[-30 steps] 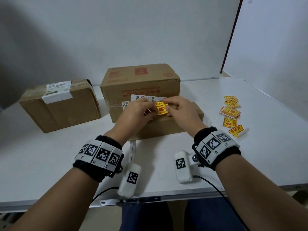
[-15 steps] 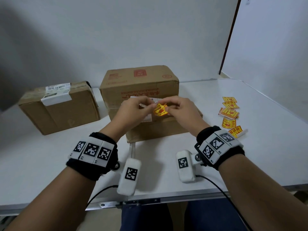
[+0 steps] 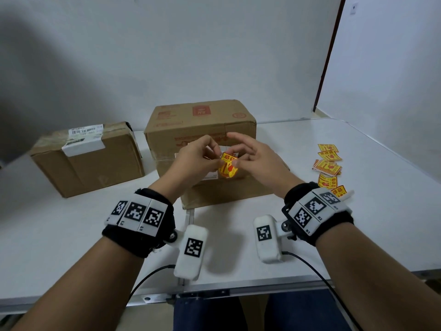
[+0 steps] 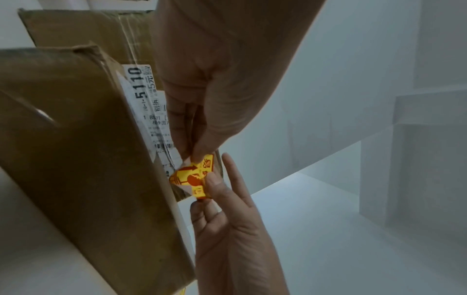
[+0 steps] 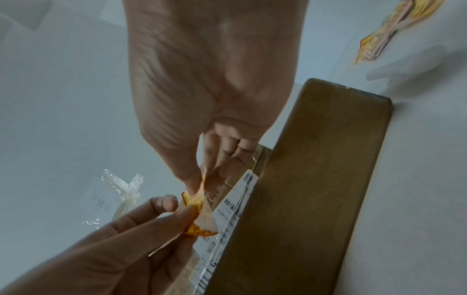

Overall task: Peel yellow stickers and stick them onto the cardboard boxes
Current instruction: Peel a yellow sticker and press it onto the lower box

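Observation:
Both hands hold one yellow sticker (image 3: 228, 167) with red print in the air, just above the low cardboard box (image 3: 226, 195) in front of me. My left hand (image 3: 217, 159) pinches its upper left corner between thumb and forefinger. My right hand (image 3: 239, 161) pinches its right edge, with the other fingers spread. In the left wrist view the sticker (image 4: 188, 175) is bent, and a white layer shows at its corner. In the right wrist view the sticker (image 5: 194, 201) curls away from a pale backing. A taller box (image 3: 200, 120) stands behind the low one.
A third cardboard box (image 3: 88, 161) with a white label sits at the left. Several loose yellow stickers (image 3: 328, 164) lie on the white table (image 3: 358, 211) to the right. A crumpled piece of clear tape (image 5: 118, 191) lies on the table. Walls close off the back and right.
Both hands have lifted the sticker off the low box's top and toward me. The right hand's free fingers have spread, and the sticker is now bent between the two pinches.

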